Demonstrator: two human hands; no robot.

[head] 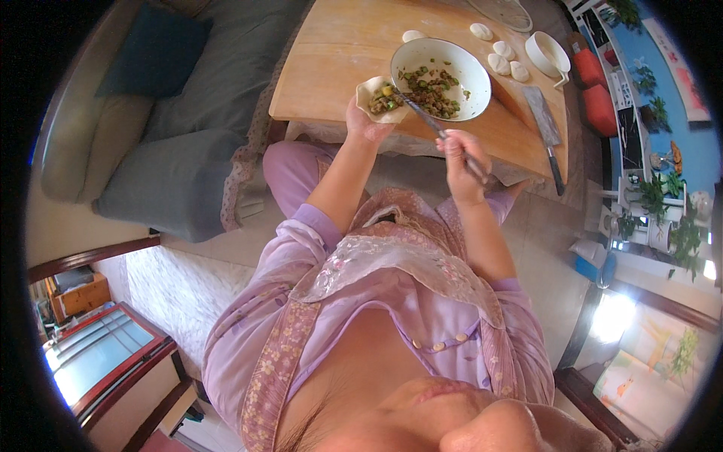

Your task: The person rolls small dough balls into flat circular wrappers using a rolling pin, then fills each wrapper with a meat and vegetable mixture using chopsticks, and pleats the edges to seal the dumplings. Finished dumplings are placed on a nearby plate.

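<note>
My left hand holds up a round dough wrapper with chopped green and brown filling on it, beside the bowl's left rim. Between the fingers of my right hand is a pair of dark chopsticks, whose tips are at the filling on the wrapper. A white enamel bowl with a dark rim stands near the front edge of the wooden board and contains more of the chopped filling.
The wooden board bears several pale dough pieces behind and right of the bowl. A white handled container stands at its right edge. A cleaver lies below that, its dark handle past the edge. A grey-covered sofa is at left.
</note>
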